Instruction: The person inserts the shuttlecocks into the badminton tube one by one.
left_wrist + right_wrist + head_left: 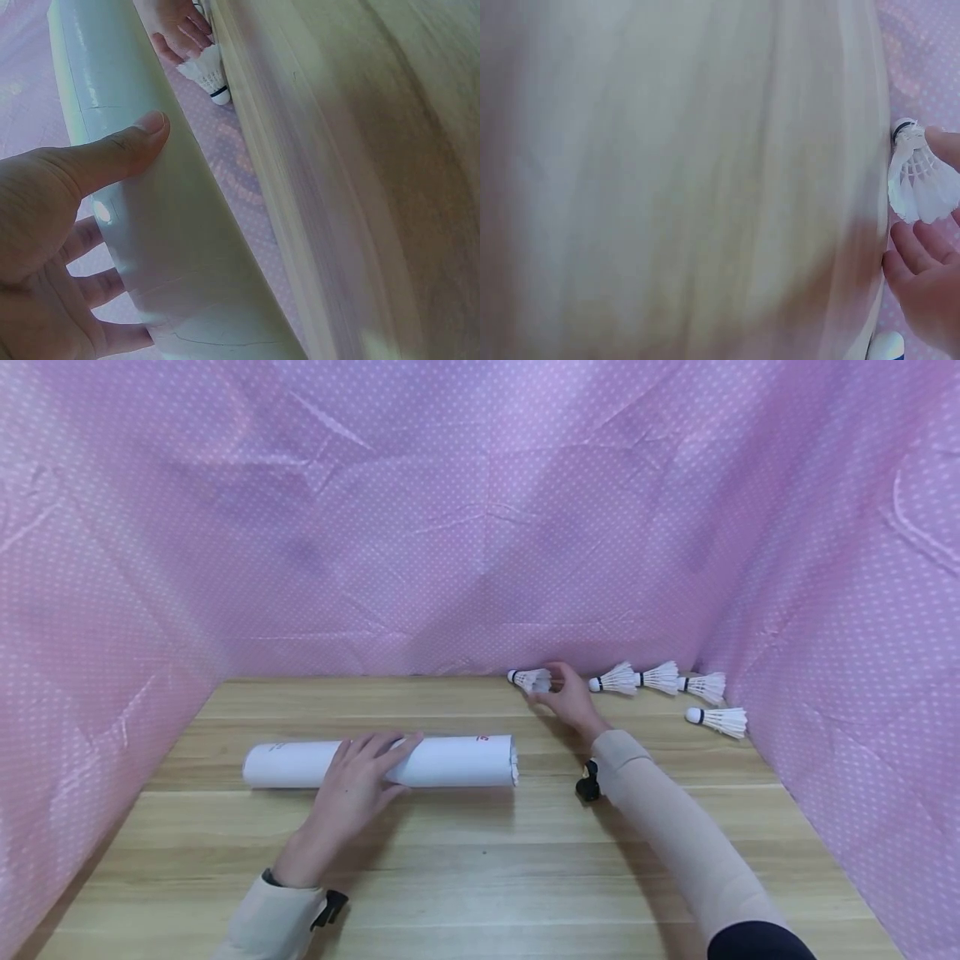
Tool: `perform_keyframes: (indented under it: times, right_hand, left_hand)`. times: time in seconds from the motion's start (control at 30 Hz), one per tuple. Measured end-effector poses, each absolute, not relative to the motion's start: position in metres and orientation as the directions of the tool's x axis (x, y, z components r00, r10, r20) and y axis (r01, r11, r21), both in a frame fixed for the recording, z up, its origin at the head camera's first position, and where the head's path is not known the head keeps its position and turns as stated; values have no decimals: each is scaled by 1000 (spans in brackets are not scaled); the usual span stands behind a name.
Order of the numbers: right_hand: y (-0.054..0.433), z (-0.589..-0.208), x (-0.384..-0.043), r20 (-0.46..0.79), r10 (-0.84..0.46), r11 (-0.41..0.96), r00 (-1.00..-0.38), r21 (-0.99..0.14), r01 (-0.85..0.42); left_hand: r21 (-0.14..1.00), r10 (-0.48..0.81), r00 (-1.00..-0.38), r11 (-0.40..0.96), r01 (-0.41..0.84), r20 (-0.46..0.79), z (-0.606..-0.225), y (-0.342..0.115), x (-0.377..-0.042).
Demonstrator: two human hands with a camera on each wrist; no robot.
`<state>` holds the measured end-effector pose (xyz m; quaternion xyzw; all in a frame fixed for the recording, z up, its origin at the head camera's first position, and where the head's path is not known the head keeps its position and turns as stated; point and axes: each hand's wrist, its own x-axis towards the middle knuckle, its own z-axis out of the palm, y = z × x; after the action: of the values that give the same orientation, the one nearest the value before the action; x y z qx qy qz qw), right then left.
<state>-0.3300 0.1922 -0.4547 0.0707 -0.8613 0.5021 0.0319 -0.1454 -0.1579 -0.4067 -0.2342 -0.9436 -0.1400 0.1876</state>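
while left hand (354,787) grips a tube (457,762) (partly covered), right hand (573,698) pinches a shuttlecock (528,679).

Unreadable print (482,738) on the white tube (457,764)

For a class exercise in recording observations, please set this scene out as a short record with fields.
Left hand: grips the white tube, thumb on one side, fingers on the other
Right hand: at the feathered end of one shuttlecock; whether it grips is unclear
Other shuttlecocks: four, lying to the right of that hand
Table: light wood
Backdrop: pink-purple cloth with pale dots
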Motion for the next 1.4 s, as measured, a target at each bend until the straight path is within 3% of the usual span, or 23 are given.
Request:
perform_keyframes:
  times: [0.5,0.87,1.4]
  right_hand:
    - [178,-453,-328,123,-63,431,-990,-892,-138]
    - [167,-454,-322,111,46,424,-993,-902,-81]
    - [169,-457,-323,149,61,394,-987,-912,-114]
  left_hand:
    - [176,390,-824,853,492,410,-406,-156,-144]
    - [174,387,-822,854,490,417,-404,-156,-143]
    - [188,379,-835,857,479,399,-402,-159,-143]
